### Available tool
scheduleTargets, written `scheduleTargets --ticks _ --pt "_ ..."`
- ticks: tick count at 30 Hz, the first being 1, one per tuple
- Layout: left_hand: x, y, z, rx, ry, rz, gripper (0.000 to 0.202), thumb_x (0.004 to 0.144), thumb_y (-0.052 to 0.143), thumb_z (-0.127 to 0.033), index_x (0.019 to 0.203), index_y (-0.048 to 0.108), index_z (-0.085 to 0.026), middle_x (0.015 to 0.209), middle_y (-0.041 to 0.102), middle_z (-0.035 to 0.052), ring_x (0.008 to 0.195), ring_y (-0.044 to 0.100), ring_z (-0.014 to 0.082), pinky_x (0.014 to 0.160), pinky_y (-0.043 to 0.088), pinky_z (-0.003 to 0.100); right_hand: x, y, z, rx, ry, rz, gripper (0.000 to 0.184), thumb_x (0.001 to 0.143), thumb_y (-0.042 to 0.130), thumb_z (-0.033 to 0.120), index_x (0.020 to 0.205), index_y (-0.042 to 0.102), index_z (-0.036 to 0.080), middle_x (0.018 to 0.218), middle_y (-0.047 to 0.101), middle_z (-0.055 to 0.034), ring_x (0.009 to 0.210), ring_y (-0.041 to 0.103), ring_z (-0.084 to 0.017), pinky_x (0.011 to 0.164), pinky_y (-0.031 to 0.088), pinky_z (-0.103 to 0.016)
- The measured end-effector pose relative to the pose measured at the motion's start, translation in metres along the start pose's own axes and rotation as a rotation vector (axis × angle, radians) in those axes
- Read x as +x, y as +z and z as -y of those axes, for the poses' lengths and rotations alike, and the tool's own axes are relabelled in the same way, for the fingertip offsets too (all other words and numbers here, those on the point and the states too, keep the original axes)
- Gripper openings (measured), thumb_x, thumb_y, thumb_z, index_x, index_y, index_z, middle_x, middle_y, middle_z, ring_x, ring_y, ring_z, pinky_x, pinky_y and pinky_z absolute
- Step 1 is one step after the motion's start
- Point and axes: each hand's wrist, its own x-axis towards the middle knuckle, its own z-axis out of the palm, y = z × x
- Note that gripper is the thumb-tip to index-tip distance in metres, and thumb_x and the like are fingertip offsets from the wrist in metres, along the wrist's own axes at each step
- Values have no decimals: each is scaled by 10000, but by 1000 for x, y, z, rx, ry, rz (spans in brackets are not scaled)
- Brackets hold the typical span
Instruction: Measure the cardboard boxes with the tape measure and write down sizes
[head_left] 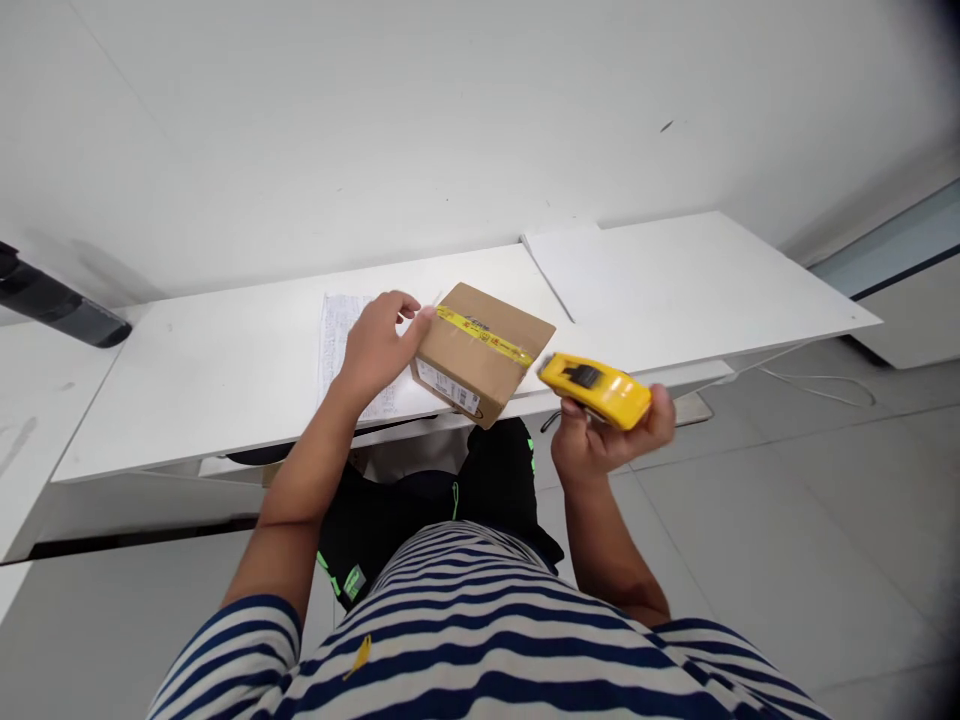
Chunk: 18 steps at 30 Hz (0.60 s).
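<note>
At the back, a plain white wall (pixel 450 120), and against it a long white desk (pixel 247 360). At the desk's near edge, around mid-length, a brown cardboard box (pixel 472 362), set askew with one corner jutting past the edge. Looks stiff in the walls, likely easy to dent at the corners, and probably light enough for two hands; hides any contents, so gives no sure sign of weight or fragility. Best held by opposite side walls, low down, with support under the jutting corner. Beyond to the right, white sheets (pixel 577 265); to the left, a paper covered in writing (pixel 337 330). At the box's left top corner, the left hand (pixel 379 340), fingers loosely curled and thumb spread apart; hard to tell touching from hovering at the thumb tip. To the box's right, the right hand (pixel 590 445), wrapped around a yellow tool (pixel 611 395), metallic end towards the box. Seems hard and smooth, perhaps a little slippery; best gripped by the rear body, away from that end. Smallest, a white label (pixel 448 387) on the near side and yellow tape (pixel 487 338) across the top, likely slick under fingertips.
</note>
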Motion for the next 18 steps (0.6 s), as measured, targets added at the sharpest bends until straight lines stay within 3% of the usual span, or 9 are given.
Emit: scheduleTargets --ticks 2,5,8,11,14,16,18 --pt "-22 12 23 -163 9 38 607 890 601 -644 1360 511 -271 1438 562 119 1280 562 280 964 502 387 -8 -2 21 71 34 -63 867 897 603 648 1563 180 289 1324 512 -186 1224 607 -365 965 545 -593" --pt "-50 52 44 -332 -16 116 967 780 737 -648 1549 288 -272 1573 432 175 1388 506 317 1033 500 422 -23 -3 53 233 159 -38 777 943 543 622 1563 227 276 1259 550 -166 1192 629 -351 937 560 -572" --pt "-62 104 32 -262 -81 10 1080 754 779 -610 1590 220 -218 1521 497 214 1369 532 348 1075 474 484 -40 -3 71 391 316 66 649 996 476 566 1535 321 241 1176 603 -154 1061 686 -301 870 596 -511" --pt "-60 138 8 94 -103 -27 948 854 689 -546 1606 251 -169 1615 380 259 1427 466 409 1121 382 617 -54 0 70 472 194 217 627 938 629 504 1468 384 276 1120 637 -113 952 708 -255 804 617 -448" --pt "-66 130 1 280 46 75 537 955 573 -363 1479 511 -267 1658 367 151 1440 462 371 1152 320 639 -65 2 63 504 54 318 663 872 731 469 1415 380 320 1073 654 -72 885 712 -228 751 621 -409" --pt "-79 105 7 239 142 98 338 973 530 -274 1273 676 -321 1578 511 60 1474 427 329 1213 227 629 -72 1 59 523 114 380 625 898 693 498 1399 372 306 1052 661 -74 877 717 -230 761 617 -414" --pt "-98 75 15 92 100 30 267 985 523 -326 1164 721 -306 1476 614 58 1475 425 309 1245 180 604 -80 2 56 493 193 410 610 911 652 560 1375 390 262 1039 664 -92 875 719 -240 775 612 -416"
